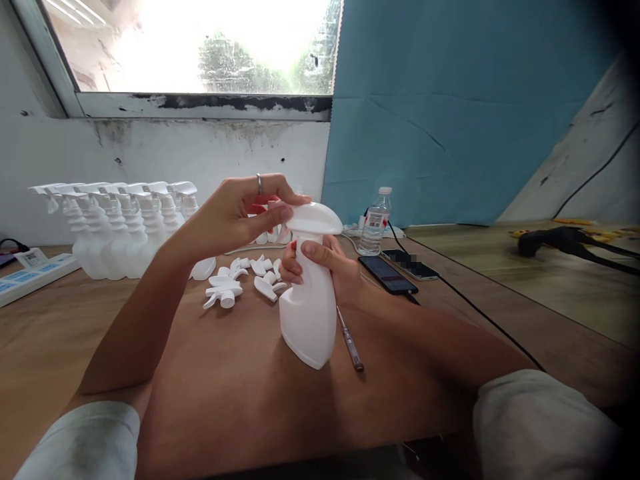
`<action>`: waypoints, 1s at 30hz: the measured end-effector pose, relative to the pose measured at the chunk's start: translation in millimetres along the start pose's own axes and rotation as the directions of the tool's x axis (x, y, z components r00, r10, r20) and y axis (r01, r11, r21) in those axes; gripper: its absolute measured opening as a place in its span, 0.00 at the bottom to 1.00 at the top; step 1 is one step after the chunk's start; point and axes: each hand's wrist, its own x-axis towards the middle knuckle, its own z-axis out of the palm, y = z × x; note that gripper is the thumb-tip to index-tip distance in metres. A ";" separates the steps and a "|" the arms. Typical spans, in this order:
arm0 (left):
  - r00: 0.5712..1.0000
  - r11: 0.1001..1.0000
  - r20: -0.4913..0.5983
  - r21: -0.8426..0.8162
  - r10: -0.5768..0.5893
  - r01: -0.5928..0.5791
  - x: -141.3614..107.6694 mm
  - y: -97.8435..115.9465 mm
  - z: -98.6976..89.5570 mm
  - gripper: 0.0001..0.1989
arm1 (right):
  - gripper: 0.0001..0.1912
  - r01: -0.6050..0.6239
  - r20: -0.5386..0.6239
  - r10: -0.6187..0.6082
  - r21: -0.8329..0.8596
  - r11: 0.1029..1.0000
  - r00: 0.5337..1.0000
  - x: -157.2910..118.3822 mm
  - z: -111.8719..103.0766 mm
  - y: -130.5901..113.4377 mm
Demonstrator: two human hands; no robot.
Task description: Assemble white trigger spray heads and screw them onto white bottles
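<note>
A white spray bottle [307, 320] is tilted slightly above the brown tabletop, in front of me. My right hand [333, 267] is wrapped round its neck, thumb across the front. My left hand [255, 207], with a ring on one finger, pinches the rear of the white spray head [316, 219] on top, thumb low and fingers above. Part of the left fingers is hidden behind the head. Behind the bottle, loose white trigger-sprayer parts [225, 290] lie in a small heap. A slim screwdriver-like tool [351, 343] lies just right of the bottle.
Several white spray bottles [125, 233] stand in a row at the back left, beside a power strip [35, 277]. A clear water bottle [374, 227] and two phones [387, 275] with cables lie to the right. A window and blue sheet [425, 120] back the table.
</note>
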 end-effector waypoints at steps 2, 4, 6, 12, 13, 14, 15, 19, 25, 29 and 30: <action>1.000 1.000 0.000 0.006 0.012 -0.012 0.5 -0.1 2.1 0.11 | 0.13 0.002 -0.002 -0.002 -0.001 1.000 1.000 -0.9 1.6 -0.9; 1.000 1.000 -0.009 0.020 0.010 -0.009 0.8 0.6 4.0 0.11 | 0.14 0.008 0.012 -0.008 0.016 1.000 1.000 -0.9 0.5 -1.1; 1.000 0.999 -0.010 0.036 0.009 -0.009 0.8 1.8 4.6 0.11 | 0.14 0.005 0.038 -0.006 0.036 0.999 0.999 -0.1 -2.2 -0.9; 0.998 0.988 0.063 0.147 0.029 -0.038 -0.5 6.7 -3.7 0.14 | 0.14 -0.061 0.098 0.056 0.047 0.997 0.994 2.6 -7.8 -2.5; 0.997 0.985 0.074 0.164 0.036 -0.048 -0.9 7.5 -5.3 0.14 | 0.15 -0.086 0.119 0.079 0.055 0.995 0.990 3.0 -8.3 -2.8; 0.996 0.982 0.079 0.181 0.044 -0.058 -1.2 8.2 -6.5 0.15 | 0.15 -0.107 0.141 0.097 0.064 0.992 0.985 3.5 -9.0 -2.8; 0.995 0.977 0.082 0.203 0.051 -0.067 -1.5 8.8 -7.6 0.15 | 0.16 -0.126 0.156 0.113 0.072 0.989 0.981 4.1 -9.8 -2.7; 0.993 0.943 0.095 0.316 0.076 -0.102 -3.2 9.0 -14.0 0.16 | 0.13 -0.165 0.158 0.150 0.091 0.982 0.976 5.7 -14.1 -0.7; 0.982 0.908 0.163 0.420 -0.091 0.014 -16.0 -1.3 -47.4 0.23 | 0.16 -0.188 0.136 0.180 0.051 0.981 0.974 3.9 -13.5 0.7; 0.935 0.884 0.291 0.465 -0.202 0.046 -31.0 -5.3 -63.4 0.20 | 0.17 -0.178 0.158 0.169 0.039 0.983 0.973 4.7 -13.8 1.8; 0.949 0.891 0.254 0.449 -0.189 0.057 -33.9 -4.6 -64.4 0.20 | 0.17 -0.176 0.171 0.166 0.042 0.983 0.971 4.8 -14.1 2.2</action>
